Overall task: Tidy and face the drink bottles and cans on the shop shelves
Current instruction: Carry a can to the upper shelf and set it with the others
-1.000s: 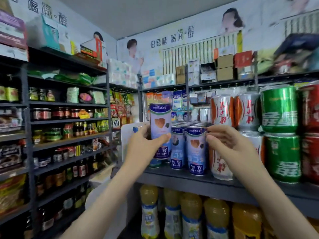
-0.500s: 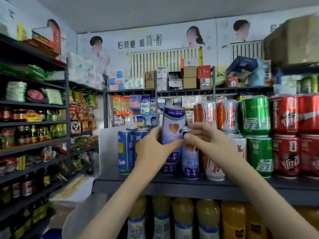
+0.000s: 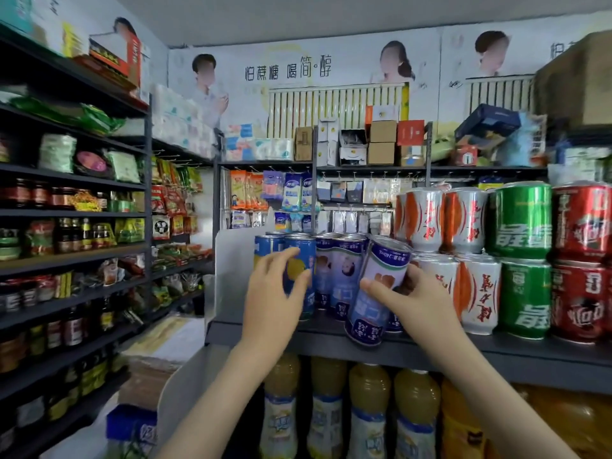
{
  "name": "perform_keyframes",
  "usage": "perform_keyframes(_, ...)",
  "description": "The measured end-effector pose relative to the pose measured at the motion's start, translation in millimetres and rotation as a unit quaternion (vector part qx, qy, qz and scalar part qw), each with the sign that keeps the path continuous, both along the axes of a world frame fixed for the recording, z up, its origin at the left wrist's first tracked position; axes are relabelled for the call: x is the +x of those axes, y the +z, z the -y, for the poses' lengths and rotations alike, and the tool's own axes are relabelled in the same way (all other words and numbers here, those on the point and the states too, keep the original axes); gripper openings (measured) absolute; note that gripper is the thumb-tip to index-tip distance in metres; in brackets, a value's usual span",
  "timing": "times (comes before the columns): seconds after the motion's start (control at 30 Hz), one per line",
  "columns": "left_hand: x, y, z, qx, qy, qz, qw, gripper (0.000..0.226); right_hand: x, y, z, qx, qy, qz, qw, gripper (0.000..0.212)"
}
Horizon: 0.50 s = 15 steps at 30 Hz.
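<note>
The tilted pale-blue-and-white metal can [image 3: 385,263] has a navy top band. At its nine o'clock, a blue metal can [image 3: 306,253] shows a yellow fruit; at three, silver metal cans [image 3: 478,293] carry orange-red stripes.

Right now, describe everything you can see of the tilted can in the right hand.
The tilted can is tall, slim, seemingly metal, with a silvery rim, a dark blue band with white print at top and bottom, and a pale body bearing a brown shape. It leans top-right, its base at the front edge of the grey shelf; whether it rests there is unclear. The right hand grips its middle, thumb across the front.
</note>
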<state>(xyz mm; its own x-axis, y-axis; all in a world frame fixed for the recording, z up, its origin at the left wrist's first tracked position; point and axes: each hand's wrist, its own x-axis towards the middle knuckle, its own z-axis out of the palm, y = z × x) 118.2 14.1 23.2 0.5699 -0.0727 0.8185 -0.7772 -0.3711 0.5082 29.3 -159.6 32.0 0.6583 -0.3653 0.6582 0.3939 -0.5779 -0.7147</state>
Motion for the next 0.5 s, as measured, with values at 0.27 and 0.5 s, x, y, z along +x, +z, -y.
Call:
perform_keyframes(0.27,31.1,-7.5,-2.9,0.065,0.108,-0.086,0.988,0.104,18.1,-3.3,-17.4,-0.044,-0.048,0.009,0.998,0.027)
perform_keyframes(0.5,49.9,-10.6,18.8,0.123,0.138,-0.125,0.975,0.129,41.7,-5.0,-34.7,-0.037,-0.080,0.007,0.996,0.030)
